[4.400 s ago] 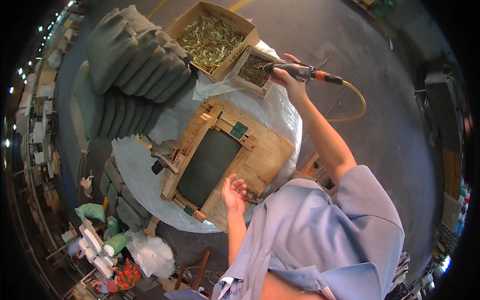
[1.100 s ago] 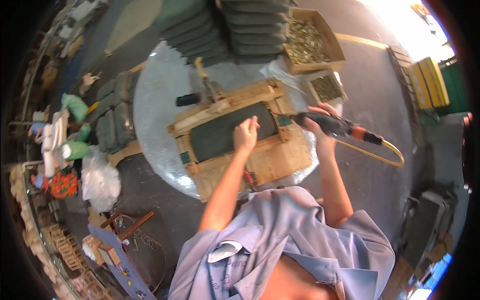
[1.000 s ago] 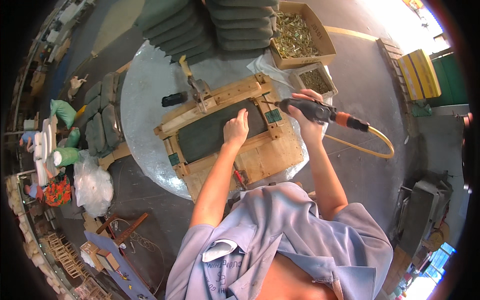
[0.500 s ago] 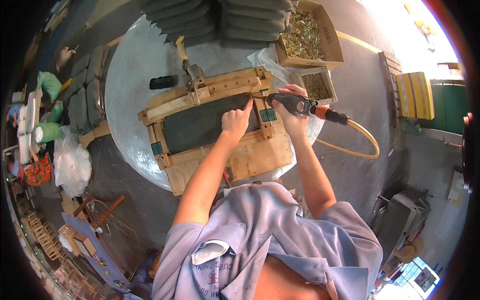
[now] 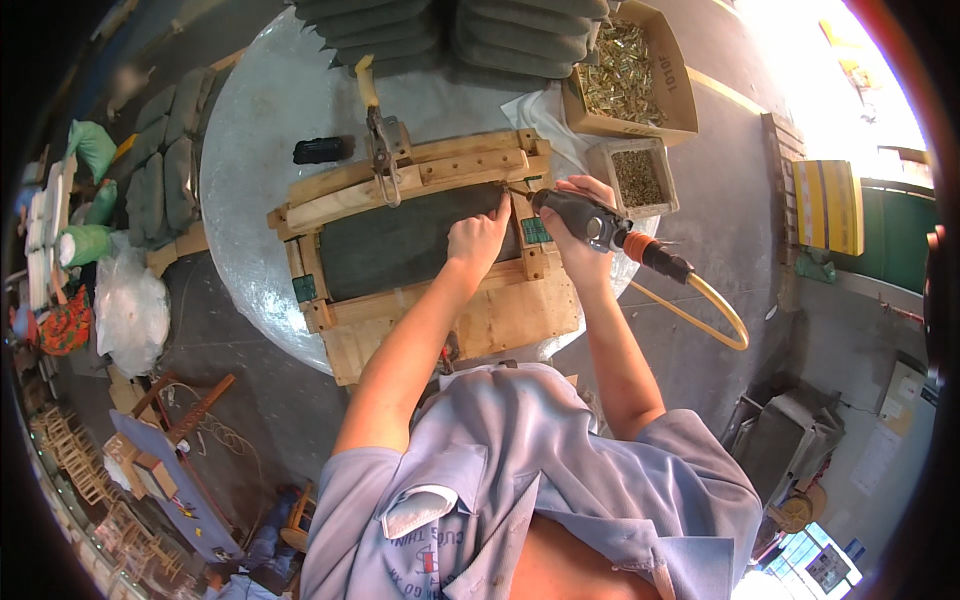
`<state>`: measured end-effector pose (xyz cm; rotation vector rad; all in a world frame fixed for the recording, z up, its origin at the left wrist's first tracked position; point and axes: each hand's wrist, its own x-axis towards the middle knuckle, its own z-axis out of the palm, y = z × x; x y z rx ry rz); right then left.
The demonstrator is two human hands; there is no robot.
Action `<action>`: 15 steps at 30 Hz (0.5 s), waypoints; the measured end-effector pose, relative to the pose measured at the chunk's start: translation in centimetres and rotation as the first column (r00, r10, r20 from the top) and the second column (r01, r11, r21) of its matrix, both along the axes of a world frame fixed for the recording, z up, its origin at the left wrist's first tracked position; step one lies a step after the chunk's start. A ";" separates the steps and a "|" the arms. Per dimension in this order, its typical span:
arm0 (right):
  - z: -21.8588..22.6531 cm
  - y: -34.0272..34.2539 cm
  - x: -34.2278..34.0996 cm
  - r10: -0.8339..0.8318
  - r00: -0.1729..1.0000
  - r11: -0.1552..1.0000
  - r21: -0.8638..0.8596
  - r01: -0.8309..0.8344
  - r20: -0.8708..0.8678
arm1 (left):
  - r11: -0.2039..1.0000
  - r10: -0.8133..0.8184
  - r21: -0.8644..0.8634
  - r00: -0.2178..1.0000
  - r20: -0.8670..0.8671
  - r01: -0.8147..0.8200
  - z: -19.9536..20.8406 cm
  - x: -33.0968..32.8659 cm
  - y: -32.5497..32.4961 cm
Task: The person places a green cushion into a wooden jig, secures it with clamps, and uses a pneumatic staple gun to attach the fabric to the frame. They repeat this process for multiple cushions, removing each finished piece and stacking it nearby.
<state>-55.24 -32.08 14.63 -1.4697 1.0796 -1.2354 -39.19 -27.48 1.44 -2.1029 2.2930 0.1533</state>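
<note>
A wooden seat frame point(image 5: 470, 320) lies on a round plastic-wrapped table point(image 5: 250, 170), with dark green fabric point(image 5: 400, 245) stretched across its middle. My left hand point(image 5: 478, 236) presses the fabric's right edge down, fingers bent. My right hand point(image 5: 580, 225) grips a black pneumatic stapler point(image 5: 585, 218) with an orange fitting and a yellow air hose point(image 5: 715, 310), its nose at the frame's upper right corner beside my left fingertips.
Two cardboard boxes of staples point(image 5: 630, 85) point(image 5: 640, 178) stand at the table's far right. A black tool point(image 5: 322, 150) and a metal clamp point(image 5: 385, 150) lie at the back. Stacked green cushions point(image 5: 460, 30) sit beyond; more cushions point(image 5: 160, 180) and bags point(image 5: 130, 310) are left.
My right hand brought the stapler from the boxes down to the frame's upper right corner. My left hand moved up onto the fabric's right edge. My view shifted closer over the table.
</note>
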 end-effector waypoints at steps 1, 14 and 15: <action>0.0 0.0 0.0 -0.003 1.000 1.000 0.009 0.003 0.003 | 1.000 0.000 0.011 1.000 -0.010 0.000 -0.1 -0.1 -0.1; 1.3 1.1 -0.6 -0.047 0.997 0.999 -0.017 0.047 -0.053 | 0.992 -0.044 0.122 0.999 0.033 0.039 1.5 -0.6 -0.2; 1.2 0.9 -0.5 -0.054 0.998 0.999 -0.007 0.053 -0.034 | 0.992 -0.044 0.115 0.999 0.006 0.043 1.4 -0.3 -0.2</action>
